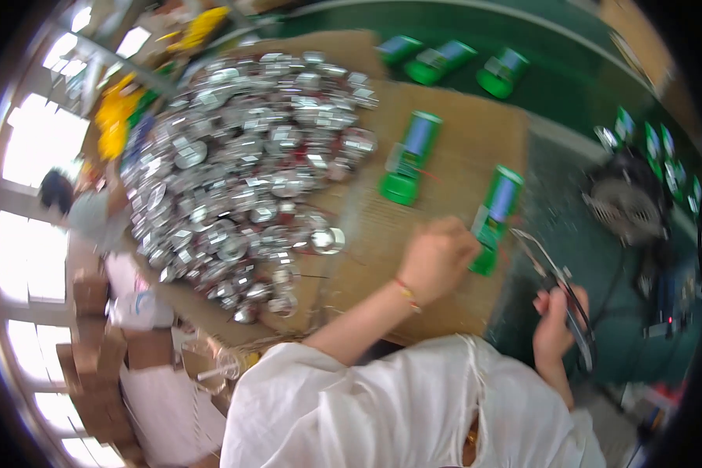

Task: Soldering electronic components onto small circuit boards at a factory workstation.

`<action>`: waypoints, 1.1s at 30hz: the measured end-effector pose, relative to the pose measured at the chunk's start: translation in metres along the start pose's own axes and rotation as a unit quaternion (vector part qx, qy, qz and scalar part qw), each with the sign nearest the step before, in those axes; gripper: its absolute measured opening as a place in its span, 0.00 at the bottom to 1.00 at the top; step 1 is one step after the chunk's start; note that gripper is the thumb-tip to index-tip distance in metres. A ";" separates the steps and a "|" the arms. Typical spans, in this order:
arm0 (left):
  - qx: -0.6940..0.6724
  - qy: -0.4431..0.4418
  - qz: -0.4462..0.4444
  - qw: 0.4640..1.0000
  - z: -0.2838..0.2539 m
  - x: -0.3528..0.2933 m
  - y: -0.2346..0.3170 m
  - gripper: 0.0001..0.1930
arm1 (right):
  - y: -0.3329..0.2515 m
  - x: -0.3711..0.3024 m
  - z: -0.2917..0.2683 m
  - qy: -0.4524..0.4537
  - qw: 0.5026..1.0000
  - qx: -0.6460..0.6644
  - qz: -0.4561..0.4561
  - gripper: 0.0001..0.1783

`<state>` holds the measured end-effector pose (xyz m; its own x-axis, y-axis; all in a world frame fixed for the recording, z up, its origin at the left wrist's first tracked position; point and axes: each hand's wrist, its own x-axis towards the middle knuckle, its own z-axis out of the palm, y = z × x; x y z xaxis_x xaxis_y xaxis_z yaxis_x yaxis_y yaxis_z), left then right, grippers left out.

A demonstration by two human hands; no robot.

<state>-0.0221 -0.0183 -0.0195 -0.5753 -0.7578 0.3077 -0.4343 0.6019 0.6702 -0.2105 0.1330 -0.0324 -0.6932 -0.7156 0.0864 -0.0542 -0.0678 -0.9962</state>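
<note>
My left hand (441, 256) is curled, its fingertips at the left edge of a green plastic housing (498, 204) with a pale panel. Motion blur hides what its fingers pinch, if anything. My right hand (558, 324) is closed around the dark handle of what looks like a soldering iron (550, 277). The tool's thin metal end points up and left, close to that housing. Another green housing (412, 156), with a thin red wire beside it, lies farther left on the brown cardboard (382, 281).
A big heap of shiny silver round parts (249, 156) covers the left of the cardboard. More green housings (503, 72) sit on a green belt (558, 47) at the back. A black fan (624, 199) stands to the right. A person (97, 210) is at far left.
</note>
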 end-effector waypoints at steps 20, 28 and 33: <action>0.097 0.126 0.093 0.983 0.010 -0.033 -0.004 0.13 | -0.019 0.010 0.012 0.067 0.982 -0.175 -0.031 0.25; 0.115 0.156 0.117 0.974 0.014 -0.033 -0.008 0.11 | -0.015 0.011 0.011 0.074 0.981 -0.172 -0.055 0.24; 0.159 0.158 0.134 0.965 0.016 -0.039 -0.006 0.08 | -0.011 0.010 0.012 0.073 0.982 -0.168 -0.037 0.24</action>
<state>-0.0086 0.0117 -0.0460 -0.4789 -0.5726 0.6654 -0.5187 0.7961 0.3117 -0.2087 0.1183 -0.0200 -0.7729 -0.6082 0.1808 -0.3256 0.1357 -0.9357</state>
